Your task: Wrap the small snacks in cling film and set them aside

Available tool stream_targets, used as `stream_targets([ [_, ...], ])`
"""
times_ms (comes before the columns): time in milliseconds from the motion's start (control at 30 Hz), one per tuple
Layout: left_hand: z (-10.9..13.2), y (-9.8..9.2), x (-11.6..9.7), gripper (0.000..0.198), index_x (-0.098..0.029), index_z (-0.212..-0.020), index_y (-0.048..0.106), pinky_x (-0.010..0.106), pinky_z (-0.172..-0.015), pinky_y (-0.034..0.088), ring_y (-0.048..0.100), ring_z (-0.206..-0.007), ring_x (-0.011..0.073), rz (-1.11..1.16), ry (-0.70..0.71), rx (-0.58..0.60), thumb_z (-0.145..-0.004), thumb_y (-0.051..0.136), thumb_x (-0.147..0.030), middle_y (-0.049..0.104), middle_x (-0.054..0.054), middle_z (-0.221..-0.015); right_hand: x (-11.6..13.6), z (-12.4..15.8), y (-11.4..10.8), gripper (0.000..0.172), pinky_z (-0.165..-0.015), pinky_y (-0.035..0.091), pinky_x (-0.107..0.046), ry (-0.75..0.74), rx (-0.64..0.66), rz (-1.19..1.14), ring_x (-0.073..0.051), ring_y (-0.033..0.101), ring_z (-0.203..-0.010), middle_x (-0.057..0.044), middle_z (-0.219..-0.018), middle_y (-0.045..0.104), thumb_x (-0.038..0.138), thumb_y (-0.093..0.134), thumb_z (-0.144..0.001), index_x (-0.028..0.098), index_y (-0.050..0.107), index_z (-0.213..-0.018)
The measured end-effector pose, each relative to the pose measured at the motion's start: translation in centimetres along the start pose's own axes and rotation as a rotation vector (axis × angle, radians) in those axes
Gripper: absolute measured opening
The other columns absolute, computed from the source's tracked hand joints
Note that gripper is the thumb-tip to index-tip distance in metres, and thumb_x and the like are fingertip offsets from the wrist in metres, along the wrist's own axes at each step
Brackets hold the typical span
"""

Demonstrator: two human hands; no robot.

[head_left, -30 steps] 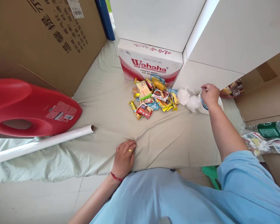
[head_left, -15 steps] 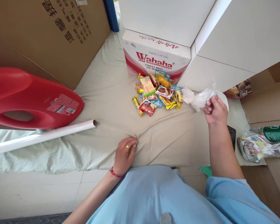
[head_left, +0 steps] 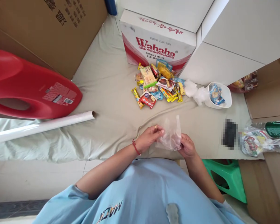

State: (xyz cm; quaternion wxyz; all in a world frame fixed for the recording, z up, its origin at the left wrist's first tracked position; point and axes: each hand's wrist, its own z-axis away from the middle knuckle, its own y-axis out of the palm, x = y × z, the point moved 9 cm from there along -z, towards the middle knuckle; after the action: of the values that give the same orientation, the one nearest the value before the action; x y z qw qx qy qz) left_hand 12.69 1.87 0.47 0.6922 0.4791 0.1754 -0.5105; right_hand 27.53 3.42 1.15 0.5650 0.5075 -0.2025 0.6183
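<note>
A clear plastic bag (head_left: 170, 132) is stretched between my two hands, low over the cloth near my body. My left hand (head_left: 151, 137) pinches its left side, and my right hand (head_left: 187, 145) grips its right edge. Nothing shows inside the bag. Beyond it lies a heap of wrapped snacks (head_left: 148, 99), with yellow, red, blue and green wrappers. More crumpled clear bags (head_left: 197, 92) lie to the right of the heap. They touch a white plastic tub (head_left: 228, 101) that holds some blue-wrapped snacks (head_left: 216, 94).
A Wahaha water carton (head_left: 158, 46) stands behind the snacks. On the left are a red jug (head_left: 37, 90), a white roll (head_left: 44, 126) and a large cardboard box (head_left: 49, 34). At right lie a green-labelled bottle (head_left: 277, 129) and a blurred dark object (head_left: 230, 133). Below is a green stool (head_left: 233, 177).
My right hand has come from the crumpled bags toward my body, bringing one clear bag. My left hand has lifted off the cloth and taken hold of it. The white tub is now uncovered.
</note>
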Motion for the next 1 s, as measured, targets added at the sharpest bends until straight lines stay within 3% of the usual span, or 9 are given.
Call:
stream_targets([
  [67, -0.3, -0.5, 0.1, 0.051, -0.016, -0.079, 0.064, 0.023, -0.065, 0.046, 0.052, -0.068, 0.0096, 0.029, 0.028, -0.032, -0.064, 0.090, -0.057, 0.058, -0.003, -0.073, 0.8, -0.7, -0.5, 0.054, -0.042, 0.019, -0.023, 0.009, -0.028, 0.015, -0.007, 0.024, -0.042, 0.007, -0.047, 0.036, 0.068, 0.076, -0.075, 0.022, 0.051, -0.061],
  [167, -0.1, -2.7, -0.2, 0.049, -0.016, -0.076, 0.065, 0.024, -0.064, 0.042, 0.050, -0.065, 0.0091, 0.076, 0.116, -0.168, -0.063, 0.090, -0.056, 0.059, -0.004, -0.069, 1.8, -1.6, -3.1, 0.047, -0.043, 0.024, -0.022, -0.030, -0.222, 0.144, -0.008, 0.030, -0.046, 0.006, -0.058, 0.046, 0.063, 0.075, -0.079, 0.022, 0.053, -0.072],
  [300, 0.5, -4.3, -0.7, 0.046, -0.016, -0.073, 0.066, 0.025, -0.067, 0.041, 0.051, -0.066, 0.0102, -0.021, 0.189, -0.259, -0.063, 0.091, -0.053, 0.060, -0.003, -0.067, 4.4, -0.4, -4.7, 0.038, -0.057, 0.043, -0.025, -0.299, -0.498, 0.493, -0.014, 0.051, -0.064, 0.000, -0.080, 0.062, 0.059, 0.065, -0.090, 0.022, 0.062, -0.098],
  [367, 0.6, -4.1, -0.6, 0.045, -0.016, -0.072, 0.066, 0.026, -0.068, 0.042, 0.053, -0.067, 0.0109, -0.060, 0.191, -0.242, -0.063, 0.091, -0.053, 0.062, -0.003, -0.068, 5.0, 0.0, -2.7, 0.037, -0.070, 0.050, -0.029, -0.397, -0.432, 0.621, -0.017, 0.060, -0.079, -0.004, -0.093, 0.066, 0.057, 0.059, -0.096, 0.023, 0.063, -0.109],
  [433, 0.5, -3.7, -0.5, 0.045, -0.017, -0.072, 0.065, 0.026, -0.068, 0.043, 0.053, -0.067, 0.0112, -0.085, 0.193, -0.218, -0.064, 0.090, -0.053, 0.062, -0.003, -0.069, 4.7, -0.5, 0.7, 0.035, -0.080, 0.052, -0.033, -0.431, -0.220, 0.738, -0.020, 0.063, -0.092, -0.007, -0.103, 0.069, 0.053, 0.063, -0.095, 0.024, 0.066, -0.112],
  [500, 0.5, -3.6, -0.5, 0.045, -0.017, -0.072, 0.064, 0.026, -0.069, 0.044, 0.054, -0.069, 0.0116, -0.090, 0.209, -0.214, -0.066, 0.089, -0.054, 0.063, -0.002, -0.070, 3.7, -1.1, 3.7, 0.027, -0.084, 0.051, -0.034, -0.417, -0.007, 0.822, -0.021, 0.063, -0.094, -0.006, -0.100, 0.070, 0.048, 0.068, -0.092, 0.024, 0.070, -0.104],
  [567, 0.7, -4.1, -0.7, 0.046, -0.017, -0.073, 0.063, 0.027, -0.072, 0.046, 0.056, -0.071, 0.0121, -0.079, 0.241, -0.248, -0.067, 0.088, -0.056, 0.064, -0.002, -0.073, 3.0, -1.8, 4.5, 0.022, -0.080, 0.050, -0.032, -0.368, 0.056, 0.790, -0.019, 0.062, -0.085, -0.004, -0.088, 0.070, 0.045, 0.068, -0.092, 0.023, 0.072, -0.092],
  [800, 2.6, -8.1, -1.0, 0.051, -0.019, -0.072, 0.058, 0.025, -0.063, 0.045, 0.057, -0.065, 0.0115, 0.004, 0.245, -0.426, -0.063, 0.089, -0.059, 0.060, -0.004, -0.069, 2.1, -2.5, -2.1, 0.032, -0.064, 0.044, -0.025, -0.144, -0.236, 0.267, -0.012, 0.051, -0.064, 0.003, -0.071, 0.060, 0.052, 0.080, -0.080, 0.022, 0.068, -0.084],
  [1000, 4.4, -11.9, -1.9, 0.047, -0.019, -0.074, 0.057, 0.026, -0.065, 0.049, 0.058, -0.067, 0.0125, -0.151, 0.293, -0.545, -0.073, 0.080, -0.060, 0.062, -0.001, -0.074, 2.1, -0.9, -6.9, 0.040, -0.053, 0.039, -0.022, -0.076, -0.443, 0.121, -0.011, 0.048, -0.062, 0.004, -0.066, 0.055, 0.053, 0.088, -0.069, 0.021, 0.066, -0.078],
])
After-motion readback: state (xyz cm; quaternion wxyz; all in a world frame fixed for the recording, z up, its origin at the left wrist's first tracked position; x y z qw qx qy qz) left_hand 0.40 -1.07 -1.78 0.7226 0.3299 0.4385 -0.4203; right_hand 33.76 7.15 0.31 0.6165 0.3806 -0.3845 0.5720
